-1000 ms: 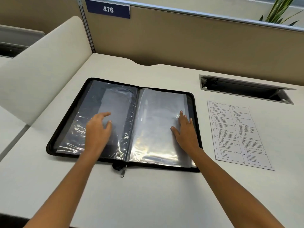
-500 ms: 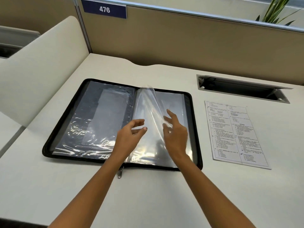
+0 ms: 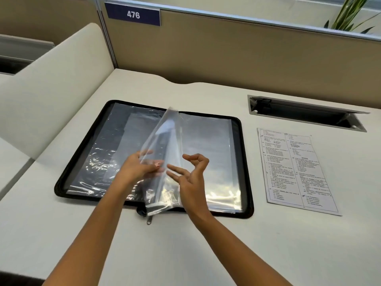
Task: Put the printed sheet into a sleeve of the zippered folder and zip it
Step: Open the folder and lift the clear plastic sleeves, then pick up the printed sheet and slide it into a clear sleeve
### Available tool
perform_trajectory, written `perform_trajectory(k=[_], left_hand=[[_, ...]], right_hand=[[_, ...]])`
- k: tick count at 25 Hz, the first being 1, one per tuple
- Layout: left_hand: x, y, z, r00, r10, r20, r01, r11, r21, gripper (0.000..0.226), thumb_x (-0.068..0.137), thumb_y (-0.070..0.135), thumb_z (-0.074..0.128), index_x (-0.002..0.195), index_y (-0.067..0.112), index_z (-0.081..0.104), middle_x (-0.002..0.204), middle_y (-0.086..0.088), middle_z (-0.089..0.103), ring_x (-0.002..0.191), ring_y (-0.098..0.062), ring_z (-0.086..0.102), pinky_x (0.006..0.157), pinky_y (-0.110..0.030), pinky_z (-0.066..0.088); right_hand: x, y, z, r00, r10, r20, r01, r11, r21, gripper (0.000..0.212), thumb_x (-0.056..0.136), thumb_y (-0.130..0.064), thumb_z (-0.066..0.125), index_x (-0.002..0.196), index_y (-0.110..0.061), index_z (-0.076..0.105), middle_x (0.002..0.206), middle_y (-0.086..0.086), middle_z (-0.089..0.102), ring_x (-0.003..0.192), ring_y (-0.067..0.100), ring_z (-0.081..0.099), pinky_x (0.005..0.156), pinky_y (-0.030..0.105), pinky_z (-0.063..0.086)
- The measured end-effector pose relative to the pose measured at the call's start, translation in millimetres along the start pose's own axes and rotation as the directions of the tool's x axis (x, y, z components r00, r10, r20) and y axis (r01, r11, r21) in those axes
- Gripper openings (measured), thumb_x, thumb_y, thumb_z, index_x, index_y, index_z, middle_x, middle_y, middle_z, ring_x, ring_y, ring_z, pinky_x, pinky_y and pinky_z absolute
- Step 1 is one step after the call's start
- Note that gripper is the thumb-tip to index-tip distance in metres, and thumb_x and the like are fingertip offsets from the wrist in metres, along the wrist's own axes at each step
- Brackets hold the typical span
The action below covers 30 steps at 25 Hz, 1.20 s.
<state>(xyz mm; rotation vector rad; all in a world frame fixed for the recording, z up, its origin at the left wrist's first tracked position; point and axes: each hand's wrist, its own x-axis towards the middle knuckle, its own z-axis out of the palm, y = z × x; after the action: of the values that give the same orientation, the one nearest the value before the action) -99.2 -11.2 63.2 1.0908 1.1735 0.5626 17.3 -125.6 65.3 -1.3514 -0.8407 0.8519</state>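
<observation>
The black zippered folder point(image 3: 246, 162) lies open flat on the desk, its clear plastic sleeves showing on both sides. One clear sleeve point(image 3: 165, 137) stands raised over the folder's spine. My left hand point(image 3: 138, 168) pinches that sleeve near its lower half, fingers partly behind the plastic. Just right of the sleeve, my right hand point(image 3: 191, 174) hovers with fingers spread and holds nothing. The printed sheet point(image 3: 296, 170) lies flat on the desk to the right of the folder, untouched. The zipper pull point(image 3: 148, 219) hangs at the folder's front edge.
A recessed cable tray with an open metal lid point(image 3: 307, 112) sits in the white desk point(image 3: 185, 244) behind the sheet. A tan partition with a sign reading 476 point(image 3: 133, 15) closes the back. A cream divider point(image 3: 51, 87) stands at the left, a plant point(image 3: 350, 15) at the far right.
Both hands left the flat sleeves and came together over the spine. A sleeve from the right side has been lifted upright, and my left hand has taken hold of it.
</observation>
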Motion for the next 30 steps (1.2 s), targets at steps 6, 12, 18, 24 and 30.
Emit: perform_trajectory(k=[6,12,18,24,30], left_hand=[[32,-6,-76,0.873,0.146,-0.466,0.077,0.902,0.426,0.031,0.08,0.007,0.072,0.11,0.007,0.065,0.079,-0.013,0.07,0.062,-0.02,0.067,0.077,-0.041,0.057],[34,-2,-90,0.74,0.405,-0.537,0.142,0.687,0.713,0.029,0.084,0.0,0.057,0.113,-0.002,0.06,0.105,-0.03,0.063,0.098,-0.046,0.057,0.081,-0.048,0.048],[30,-19,-21,0.717,0.592,-0.367,-0.048,0.567,0.822,0.049,0.085,0.0,0.054,0.133,-0.003,0.046,0.147,-0.023,0.033,0.131,-0.041,0.036,0.105,-0.052,0.036],[12,-37,114,0.79,0.596,0.145,-0.49,0.471,0.734,0.048,0.09,0.009,0.057,0.137,0.007,0.046,0.148,-0.008,0.039,0.134,-0.026,0.039,0.109,-0.034,0.031],[-15,-42,247,0.643,0.446,0.622,-0.764,0.317,0.562,0.055,0.095,0.02,0.052,0.146,0.014,0.031,0.153,-0.003,0.032,0.141,-0.017,0.026,0.114,-0.023,0.013]], right_hand=[[-6,29,-39,0.994,-0.006,-0.114,-0.026,0.962,-0.273,0.04,0.088,0.012,0.038,0.113,-0.017,0.045,0.12,-0.003,0.05,0.107,0.009,0.06,0.093,0.028,0.051],[-14,42,-80,0.973,-0.05,-0.224,-0.042,0.921,-0.387,0.044,0.082,0.014,0.037,0.105,-0.022,0.049,0.105,0.004,0.061,0.096,0.018,0.065,0.081,0.03,0.054],[-6,40,-131,0.917,-0.158,-0.367,-0.06,0.854,-0.517,0.036,0.085,0.012,0.047,0.103,-0.018,0.055,0.094,-0.001,0.064,0.09,0.013,0.062,0.079,0.016,0.051],[1,34,-206,0.79,-0.25,-0.56,-0.167,0.791,-0.588,0.035,0.083,0.014,0.047,0.103,-0.009,0.061,0.098,0.004,0.065,0.092,0.017,0.061,0.084,0.027,0.05],[26,35,-278,0.655,-0.203,-0.728,-0.423,0.699,-0.576,0.036,0.083,0.01,0.051,0.114,-0.003,0.06,0.114,0.018,0.057,0.109,0.031,0.051,0.081,0.025,0.037]])
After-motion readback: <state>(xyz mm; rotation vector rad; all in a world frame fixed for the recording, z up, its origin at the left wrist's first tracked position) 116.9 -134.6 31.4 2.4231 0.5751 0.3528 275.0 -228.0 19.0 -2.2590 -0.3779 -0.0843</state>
